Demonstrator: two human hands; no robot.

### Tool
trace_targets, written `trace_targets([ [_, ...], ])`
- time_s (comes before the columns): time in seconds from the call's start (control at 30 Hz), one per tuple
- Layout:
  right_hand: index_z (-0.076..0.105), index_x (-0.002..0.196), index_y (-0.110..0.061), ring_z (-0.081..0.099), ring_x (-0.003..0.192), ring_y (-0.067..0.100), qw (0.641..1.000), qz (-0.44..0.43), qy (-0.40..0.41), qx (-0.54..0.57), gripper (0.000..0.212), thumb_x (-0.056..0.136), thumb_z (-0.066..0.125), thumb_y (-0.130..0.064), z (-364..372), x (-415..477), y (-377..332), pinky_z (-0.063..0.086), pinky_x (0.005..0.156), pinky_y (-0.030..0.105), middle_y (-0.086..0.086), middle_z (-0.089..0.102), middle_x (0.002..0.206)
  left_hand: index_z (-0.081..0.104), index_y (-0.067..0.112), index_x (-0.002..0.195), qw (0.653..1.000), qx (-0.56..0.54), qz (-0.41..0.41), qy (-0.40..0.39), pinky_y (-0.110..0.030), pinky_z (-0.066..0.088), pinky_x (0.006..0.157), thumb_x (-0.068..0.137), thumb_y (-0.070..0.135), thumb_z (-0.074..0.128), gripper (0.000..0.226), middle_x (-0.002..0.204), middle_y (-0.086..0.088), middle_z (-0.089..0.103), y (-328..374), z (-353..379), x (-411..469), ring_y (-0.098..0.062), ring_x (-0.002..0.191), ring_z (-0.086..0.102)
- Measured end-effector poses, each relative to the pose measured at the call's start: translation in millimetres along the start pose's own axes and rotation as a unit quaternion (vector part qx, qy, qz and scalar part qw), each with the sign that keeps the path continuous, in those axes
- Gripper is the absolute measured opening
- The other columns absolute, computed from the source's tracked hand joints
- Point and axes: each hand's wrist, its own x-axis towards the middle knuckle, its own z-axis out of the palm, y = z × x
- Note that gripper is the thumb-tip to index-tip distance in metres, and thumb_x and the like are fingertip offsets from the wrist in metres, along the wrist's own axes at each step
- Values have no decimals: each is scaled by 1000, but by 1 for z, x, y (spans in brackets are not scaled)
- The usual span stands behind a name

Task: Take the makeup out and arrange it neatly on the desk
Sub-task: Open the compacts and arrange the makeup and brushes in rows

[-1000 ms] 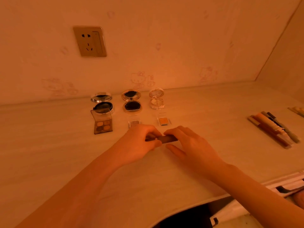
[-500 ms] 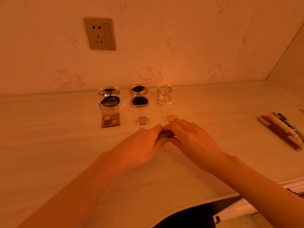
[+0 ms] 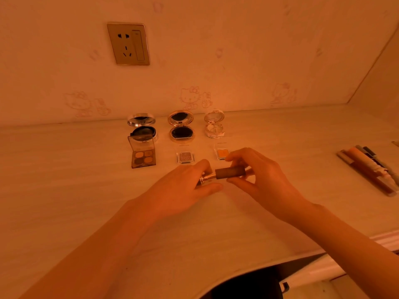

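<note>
Just above the desk [image 3: 64, 190], both hands held a lipstick [image 3: 224, 174] between them, its long axis lying level and running left to right. The left hand [image 3: 185, 188] pinched the shiny metal end, which pointed left; the right hand [image 3: 259, 175] gripped the dark tube between thumb and fingers at the right end. Behind it stood three open round compacts [image 3: 181, 127] in a row near the wall, with an eyeshadow palette [image 3: 143, 157] and two small square pans [image 3: 185, 157] in front. Well apart at the right lay a bundle of pencils [image 3: 371, 167].
</note>
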Motion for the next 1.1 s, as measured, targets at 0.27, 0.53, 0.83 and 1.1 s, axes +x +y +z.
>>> trace_targets([
  [0.27,50,94,-33,57,86,0,995,90,29,27,34,78,74,-16,-9,-4,5,51,71,14,-20,54,94,52,26,100,998,-60,-8,18,-26,36,55,96,47,40,24,76,3,57,-7,0,3,-4,58,45],
  [0.53,60,95,-32,57,85,7,993,103,43,48,31,78,74,-10,-7,-9,7,56,71,25,-10,55,97,50,32,103,989,-132,-9,59,-14,36,51,98,38,41,13,70,7,50,-7,4,4,5,53,43],
  [0.83,64,96,-24,67,83,12,946,244,29,214,12,86,65,-19,-13,-8,4,57,75,27,-4,68,97,55,27,97,950,-309,-16,46,-20,53,63,95,30,50,6,78,1,69,8,3,4,-7,64,61],
  [1.1,59,102,-13,70,85,15,910,271,37,311,11,92,55,-14,-23,-5,12,59,76,34,5,69,96,59,20,97,945,-327,4,31,-16,51,66,92,28,56,10,94,6,73,30,-3,20,-6,85,67],
])
